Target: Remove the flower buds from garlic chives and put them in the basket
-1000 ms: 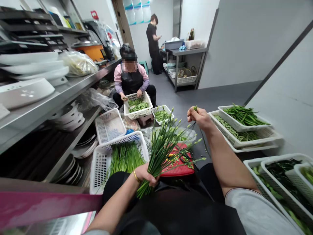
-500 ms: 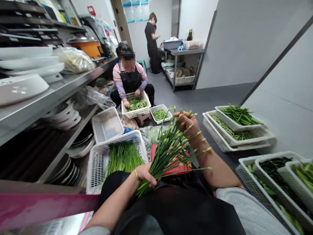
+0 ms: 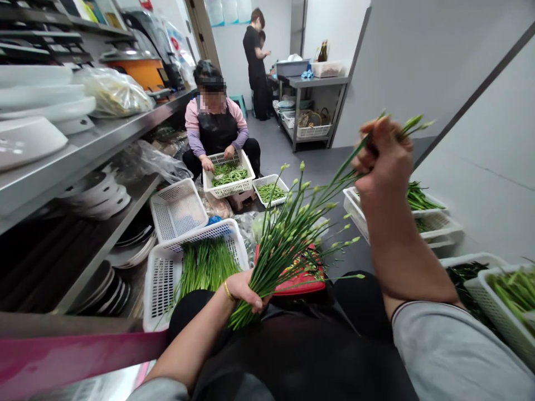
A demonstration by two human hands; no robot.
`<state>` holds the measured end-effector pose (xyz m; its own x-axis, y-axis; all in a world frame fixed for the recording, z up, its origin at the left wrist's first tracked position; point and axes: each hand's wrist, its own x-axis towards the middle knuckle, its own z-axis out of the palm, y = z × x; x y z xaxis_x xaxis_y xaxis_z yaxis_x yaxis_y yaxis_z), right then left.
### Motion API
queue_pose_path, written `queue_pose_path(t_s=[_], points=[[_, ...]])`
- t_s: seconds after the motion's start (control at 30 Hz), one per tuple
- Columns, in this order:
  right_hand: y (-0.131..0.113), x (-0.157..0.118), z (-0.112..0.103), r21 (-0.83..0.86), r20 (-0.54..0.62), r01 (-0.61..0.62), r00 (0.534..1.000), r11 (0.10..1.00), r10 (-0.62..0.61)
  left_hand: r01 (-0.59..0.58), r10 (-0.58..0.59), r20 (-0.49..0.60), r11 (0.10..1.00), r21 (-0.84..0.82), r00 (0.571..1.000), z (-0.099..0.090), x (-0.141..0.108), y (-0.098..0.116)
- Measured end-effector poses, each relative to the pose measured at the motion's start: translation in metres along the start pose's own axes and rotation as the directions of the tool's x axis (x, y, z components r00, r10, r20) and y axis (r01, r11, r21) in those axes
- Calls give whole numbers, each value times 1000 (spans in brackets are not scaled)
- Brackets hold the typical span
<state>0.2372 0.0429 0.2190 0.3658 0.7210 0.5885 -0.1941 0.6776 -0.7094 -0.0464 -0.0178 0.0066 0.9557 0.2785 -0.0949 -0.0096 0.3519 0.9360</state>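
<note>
My left hand (image 3: 247, 291) is closed around the lower stems of a thick bunch of flowering chives (image 3: 284, 245), green stalks with pale buds fanned up and to the right. Raised at the upper right, my right hand (image 3: 387, 156) grips a few flowering chive stalks (image 3: 349, 161) near their buds; their stems slant down toward the bunch. Beneath the bunch lies a red tray (image 3: 298, 287) with cut bits on it. To the left, a white basket (image 3: 165, 278) contains trimmed green stems (image 3: 209, 264) laid side by side.
An empty-looking white basket (image 3: 178, 211) stands behind the stem basket. A co-worker (image 3: 217, 125) sits ahead with hands in a basket of green pieces (image 3: 229, 175). A metal shelf (image 3: 137, 131) with dishes runs along the left. Vegetable baskets (image 3: 497, 289) stand at right.
My right hand has moved up and to the right, drawing a few stalks away from the bunch. My left hand keeps its hold. The view has shifted slightly.
</note>
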Motion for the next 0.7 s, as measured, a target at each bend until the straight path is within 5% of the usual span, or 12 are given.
queue_pose_path(t_s=[0.13, 0.2, 0.33, 0.43, 0.53, 0.6, 0.7], points=[[-38, 50, -20, 131, -278, 107, 958, 986, -67, 31, -31, 1, 999, -13, 1000, -4, -5, -10], [-48, 68, -33, 140, -319, 59, 948, 988, -11, 44, -45, -24, 998, -44, 999, -4, -7, -14], [-24, 60, -33, -13, -24, -292, 956, 956, 292, 23, -27, -52, 997, -79, 998, -4, -6, -19], [18, 23, -8, -157, 229, -489, 827, 858, 513, 22, -22, -9, 999, -44, 1000, -4, -4, -17], [41, 3, 10, -196, 345, -582, 712, 789, 611, 37, -37, -4, 999, -34, 999, -4, -6, -17], [32, 17, 3, -144, 316, -528, 777, 837, 545, 49, -50, -30, 998, -37, 998, -5, -11, -19], [-10, 73, -38, -129, 197, -275, 935, 953, 296, 48, -53, -86, 997, -67, 995, -7, -21, -26]])
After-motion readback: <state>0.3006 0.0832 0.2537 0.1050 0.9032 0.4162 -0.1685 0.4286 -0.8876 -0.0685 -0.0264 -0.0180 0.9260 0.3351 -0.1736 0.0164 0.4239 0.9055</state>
